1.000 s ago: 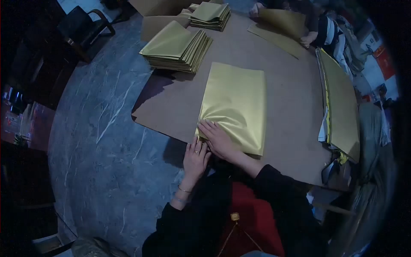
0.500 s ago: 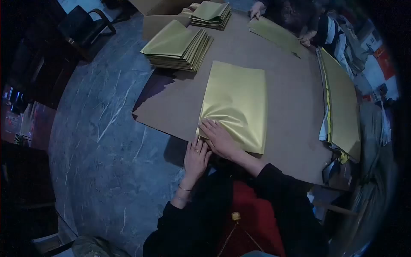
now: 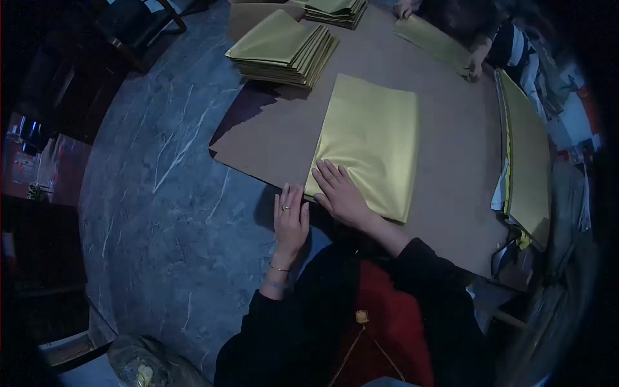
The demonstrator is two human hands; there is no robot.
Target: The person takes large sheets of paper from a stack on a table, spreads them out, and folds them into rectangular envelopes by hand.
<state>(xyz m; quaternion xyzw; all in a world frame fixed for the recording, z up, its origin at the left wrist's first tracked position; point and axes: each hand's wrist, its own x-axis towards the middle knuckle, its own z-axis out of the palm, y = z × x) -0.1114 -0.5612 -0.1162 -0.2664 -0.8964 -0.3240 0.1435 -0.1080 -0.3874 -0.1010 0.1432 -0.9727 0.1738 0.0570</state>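
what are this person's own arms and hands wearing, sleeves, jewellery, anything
Long dark sleeves, ending short of the wrists. The left grip has a gold-looking ring on one finger and two thin bands around the wrist. The right grip shows no ring or bracelet. Neither is gloved.

A sheet (image 3: pixel 374 122) lay near the front of the surface (image 3: pixel 451 129), the right grip (image 3: pixel 342 197) on its near left part and the left grip (image 3: pixel 291 219) just beside, at the edge. Behind it to the left stood the front stack (image 3: pixel 280 48), with a rear stack (image 3: pixel 336 10) and a box (image 3: pixel 248 19) beyond. A pile (image 3: pixel 530 155) lined the right side; at far right, another person (image 3: pixel 458 16) was behind a second sheet (image 3: pixel 433 42).
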